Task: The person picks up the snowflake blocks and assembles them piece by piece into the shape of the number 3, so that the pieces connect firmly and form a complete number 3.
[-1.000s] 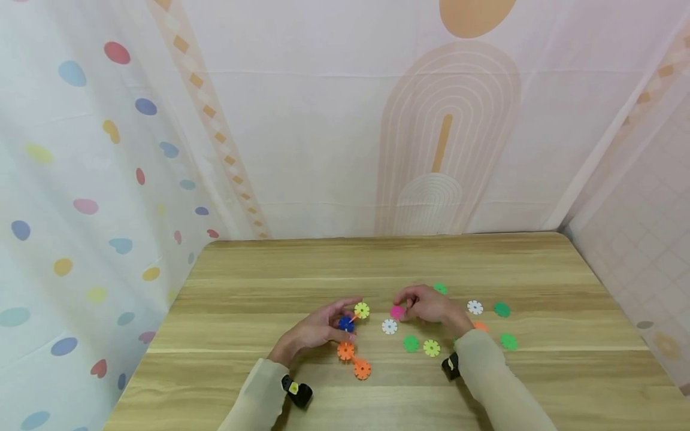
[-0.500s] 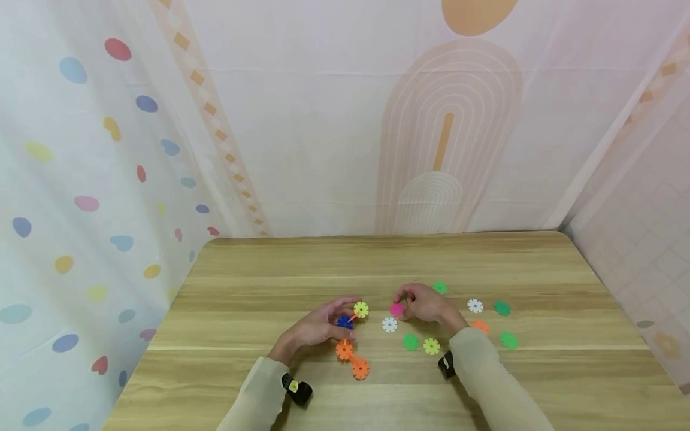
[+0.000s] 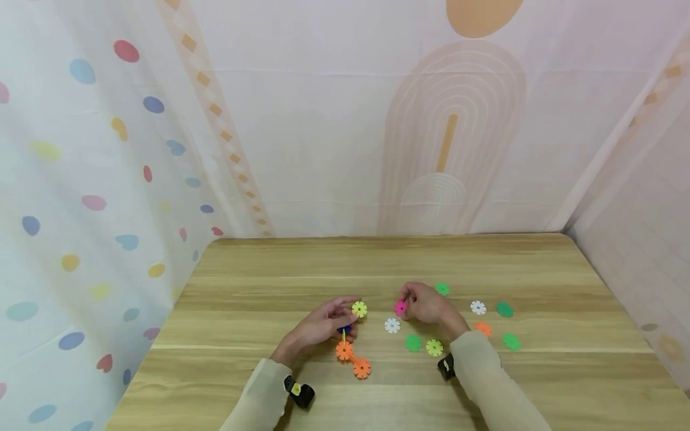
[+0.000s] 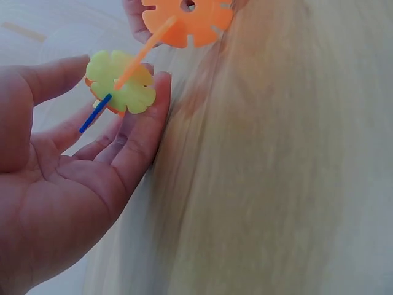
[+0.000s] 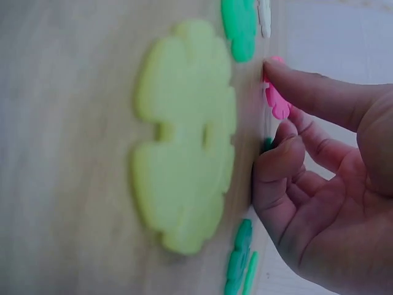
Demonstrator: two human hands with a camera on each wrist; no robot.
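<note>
- Fingers: the left hand (image 3: 318, 326) has its fingers (image 4: 138, 132) curled round a joined cluster of notched discs, pinching it between thumb and fingertips; the right hand (image 3: 428, 305) pinches a single pink disc (image 3: 401, 307) between thumb and forefinger, the other fingers (image 5: 279, 163) curled under.
- Table (image 3: 259, 281): light wood grain, rectangular, with patterned curtain (image 3: 97, 179) hung behind and at both sides.
- Sleeves: both forearms wear pale beige sleeves; a small black device sits at each wrist.
- Disc cluster, left hand: a yellow-green disc (image 3: 359, 309) sits at the fingertips, held just above the table left of centre. The left wrist view shows it flat-faced, with rounded lobes and slots cut in its rim; an orange piece and a blue piece (image 4: 95, 112) are slotted in edge-on.
- Orange pair (image 3: 353, 359): two orange discs joined at the rims, on the table near the left hand; whether they join the held cluster cannot be told.
- Pink disc: thin, lobed rim, held on edge just above the table, well apart from the cluster.
- Loose discs, flat on the table about the right hand: white (image 3: 392, 325), green (image 3: 412, 343) and yellow-green (image 3: 433, 347) on the near side; green (image 3: 442, 288) beyond; white (image 3: 478, 307), green (image 3: 504, 309), orange (image 3: 483, 328) and green (image 3: 511, 342) to the right.
</note>
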